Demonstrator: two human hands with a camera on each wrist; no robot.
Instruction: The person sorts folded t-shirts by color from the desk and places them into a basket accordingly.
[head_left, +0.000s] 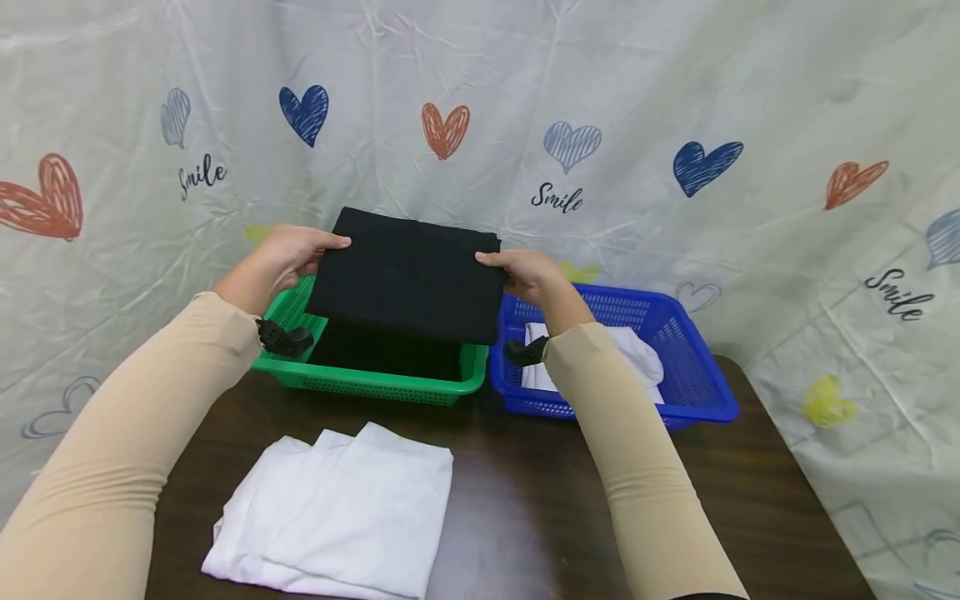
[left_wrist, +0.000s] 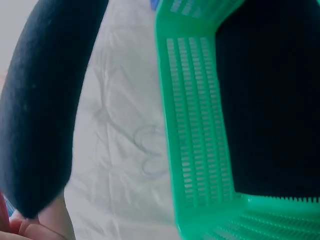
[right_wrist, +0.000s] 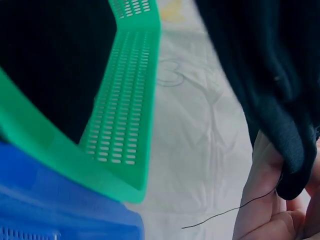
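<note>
Pinching a folded black cloth point(head_left: 408, 275), likely light, floppy and best held by opposite sides, left hand point(head_left: 291, 250) and right hand point(head_left: 528, 271) hover near the tabletop's point(head_left: 525, 492) far edge.

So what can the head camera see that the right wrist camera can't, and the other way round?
Only the head view shows the left hand, the folded white fabric on the brown table, and the white fabric piece inside the blue basket.

Only the right wrist view shows a thin dark thread.

Both show the right hand gripping the black cloth, plus the green basket and blue basket.
</note>
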